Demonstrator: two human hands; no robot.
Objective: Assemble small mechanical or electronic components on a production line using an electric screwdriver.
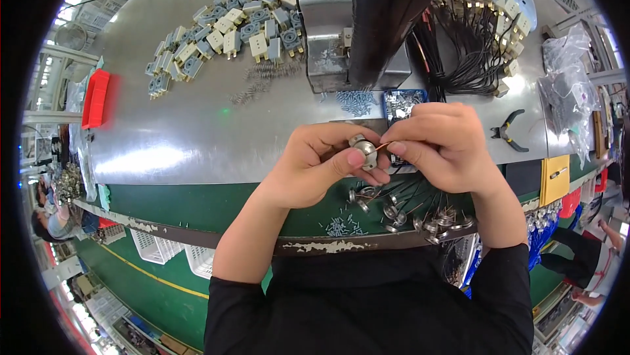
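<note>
In the fingers of my left hand (308,166) is a small round metal fitting (365,154) with a domed face, tilted toward me. My right hand (446,148) pinches a thin copper-coloured wire (384,146) between thumb and forefinger, right beside the fitting. I cannot tell how the wire's end meets the metal. Below my hands, similar metal fittings (436,224) with dark wires lie heaped on the green bench edge. Small silver screws (339,226) are scattered left of that heap. Beyond my hands sit a blue tray of small metal parts (403,99) and loose bluish screws (356,102).
A machine with a black column (394,20) stands ahead. Cream and grey plug housings (230,27) and springs (262,73) lie left of it. Cabled plugs (482,40) and pliers (510,132) lie right; a red bin (96,98) is far left. People are at both sides.
</note>
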